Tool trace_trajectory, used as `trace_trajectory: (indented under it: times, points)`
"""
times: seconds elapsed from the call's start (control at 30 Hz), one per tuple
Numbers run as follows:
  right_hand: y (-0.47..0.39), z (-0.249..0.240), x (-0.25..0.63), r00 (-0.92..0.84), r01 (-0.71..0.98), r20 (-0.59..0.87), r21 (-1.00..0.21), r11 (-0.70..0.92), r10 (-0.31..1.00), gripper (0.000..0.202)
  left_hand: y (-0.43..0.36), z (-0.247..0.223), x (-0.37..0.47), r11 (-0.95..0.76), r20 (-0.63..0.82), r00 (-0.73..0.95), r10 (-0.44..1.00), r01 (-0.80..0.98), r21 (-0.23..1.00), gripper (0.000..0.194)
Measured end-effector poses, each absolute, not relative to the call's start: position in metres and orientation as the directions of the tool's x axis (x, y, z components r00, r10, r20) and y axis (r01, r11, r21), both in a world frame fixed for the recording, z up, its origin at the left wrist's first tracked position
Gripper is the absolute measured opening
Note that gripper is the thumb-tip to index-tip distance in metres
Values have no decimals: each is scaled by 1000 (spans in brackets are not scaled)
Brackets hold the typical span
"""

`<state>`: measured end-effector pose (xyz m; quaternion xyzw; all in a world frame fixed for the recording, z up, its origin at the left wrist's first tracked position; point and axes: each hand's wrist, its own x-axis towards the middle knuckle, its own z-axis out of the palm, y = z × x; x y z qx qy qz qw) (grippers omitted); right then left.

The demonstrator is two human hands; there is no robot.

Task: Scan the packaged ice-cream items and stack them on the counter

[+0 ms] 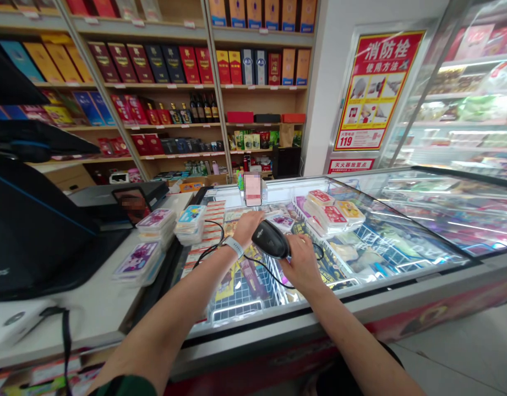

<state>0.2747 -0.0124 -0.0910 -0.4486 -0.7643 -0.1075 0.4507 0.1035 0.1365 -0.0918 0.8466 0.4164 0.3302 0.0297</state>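
My right hand (303, 263) is wrapped round the handle of a black barcode scanner (271, 240), above the freezer's glass top. The scanner's head points away from me and to the left. Close by its head is my left hand (247, 225), with a light watch band on the wrist; the scanner hides most of its fingers, so its grip does not show. Just beyond the scanner lies a purple-labelled pack (283, 221). The scanner's black cable (266, 267) loops over the glass. To the right, clear packs (333, 214) with red and yellow labels sit stacked.
Stacked packs (190, 223) and purple-labelled packs (140, 261) stand at the left, beside a black terminal (38, 231) on the counter (100, 308). A phone (253, 190) stands upright at the glass's far edge. Shelves (162, 85) of boxes line the back wall.
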Motion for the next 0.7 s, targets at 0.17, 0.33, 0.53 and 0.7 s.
trace_trajectory:
  times: [0.17, 0.33, 0.53, 0.7]
  points:
    - [-14, -90, 274, -197, 789, 761, -251, 561, 618, 25, 128, -88, 66, -487, 515, 174, 839, 663, 569, 33]
    - [-13, -90, 273, -202, 791, 759, -247, 560, 620, 26, 122, -94, 29, -436, 467, 73, 881, 506, 744, 36]
    - [-12, -90, 272, -229, 791, 754, -225, 569, 616, 27, 121, -102, 21, -371, 378, 44, 925, 324, 870, 43]
    - [-13, -88, 270, -235, 793, 737, -231, 563, 633, 27, 115, -100, 27, -349, 338, 88, 937, 256, 902, 41]
